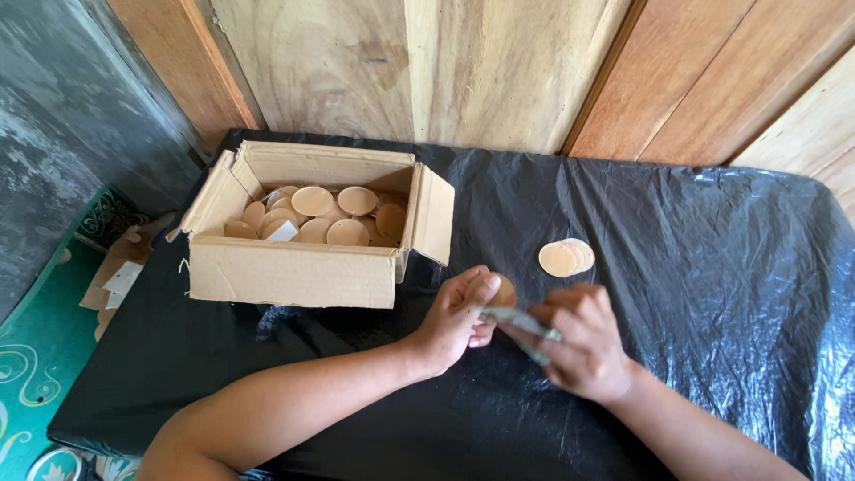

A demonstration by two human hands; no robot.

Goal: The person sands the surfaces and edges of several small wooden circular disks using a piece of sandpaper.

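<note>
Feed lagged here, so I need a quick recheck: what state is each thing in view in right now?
Box: flaps open, partly filled with discs.
Stack of discs: lying flat on the black sheet, apart from both hands.
Left hand: closed on one disc.
Right hand: closed on a grey folded strip, against the disc.

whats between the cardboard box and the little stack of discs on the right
Head view: only bare black plastic sheet lies between the cardboard box and the stack of discs.
</note>
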